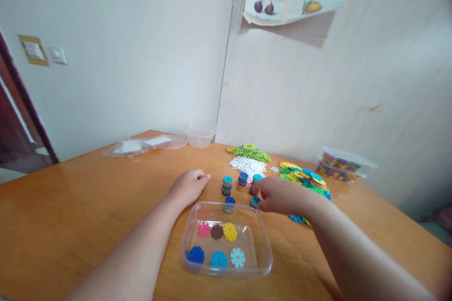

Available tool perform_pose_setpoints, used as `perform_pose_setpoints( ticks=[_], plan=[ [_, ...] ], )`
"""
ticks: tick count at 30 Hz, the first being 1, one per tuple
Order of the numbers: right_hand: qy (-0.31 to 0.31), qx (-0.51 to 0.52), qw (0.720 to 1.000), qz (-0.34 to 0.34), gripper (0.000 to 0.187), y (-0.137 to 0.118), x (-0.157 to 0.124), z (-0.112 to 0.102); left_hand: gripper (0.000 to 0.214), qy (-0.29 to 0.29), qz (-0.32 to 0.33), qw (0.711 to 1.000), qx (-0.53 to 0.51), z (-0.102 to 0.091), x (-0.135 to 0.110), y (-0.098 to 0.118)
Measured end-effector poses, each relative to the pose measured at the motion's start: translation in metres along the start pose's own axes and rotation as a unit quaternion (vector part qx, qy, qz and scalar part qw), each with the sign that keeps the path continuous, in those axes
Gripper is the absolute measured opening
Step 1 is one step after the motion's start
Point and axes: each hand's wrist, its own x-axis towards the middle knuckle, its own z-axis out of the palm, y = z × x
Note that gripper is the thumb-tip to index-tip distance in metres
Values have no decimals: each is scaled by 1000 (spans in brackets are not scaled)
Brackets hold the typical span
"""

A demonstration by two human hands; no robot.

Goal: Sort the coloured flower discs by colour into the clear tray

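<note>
**Right hand in among the disc stacks; grip partly hidden**

Right hand (278,194), right of centre: fingers bent down at a low stack (254,202) of discs, a taller stack (257,177) just beyond. Fingertips partly screened; cannot tell whether clamped or apart. Left hand (190,186), centre: fingers curled toward the table (88,197), palm hidden; cannot tell if closed on anything.

Between hands: three more stacks (227,186) of flat, thin, notched rounds, mixed colours, blue on top. The nearest shows through the far rim of the tub (247,271). Tub, lower centre: clear glossy plastic, rounded corners; six discs (230,232) inside, two rows of three.

Beyond stacks: loose heap of flat white pieces (248,165), then knobbly green pieces (250,152). Centre right: overlapping disc pile (305,178), partly behind the right forearm.

Edges: smooth orange-brown wood; clear bowl (200,137) and thin lids (129,147) along the far edge, clear boxes (341,165) toward the right edge. Room: broad tabletop at frame left; tight around the right hand.
</note>
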Motion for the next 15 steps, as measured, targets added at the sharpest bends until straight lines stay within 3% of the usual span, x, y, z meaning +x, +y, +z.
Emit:
perform_pose_setpoints(
  ticks=[9, 15],
  plan=[
    [-14, 1, 1000, 15, 17, -1, 2, 0, 43, 0, -1, 1000, 3, 1, 0, -1],
    [33, 50, 998, 4, 17, -7, -5, -10, 44, -4, 2, 1000, -7, 2, 1, -3]
  ],
)
